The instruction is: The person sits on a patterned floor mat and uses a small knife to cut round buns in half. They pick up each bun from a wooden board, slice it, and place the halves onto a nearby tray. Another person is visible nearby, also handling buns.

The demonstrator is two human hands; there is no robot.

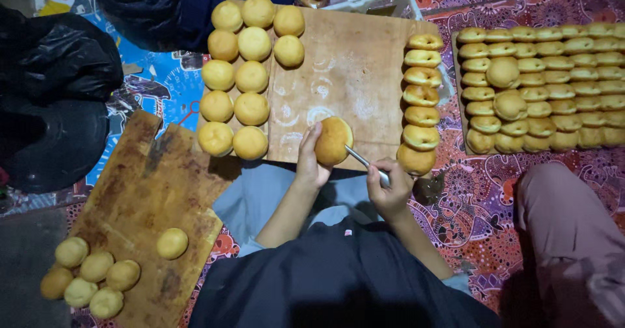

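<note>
Gripping a bun (pixel 333 141), left hand (pixel 310 162) closed.

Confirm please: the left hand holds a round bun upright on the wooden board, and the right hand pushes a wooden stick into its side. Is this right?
Not quite. In the head view, the tool in the right hand is a thin metal one, shiny and grey, not a wooden stick. The rest holds: the left hand holds the round bun upright on the wooden board, and the tool's tip meets its side.
</note>
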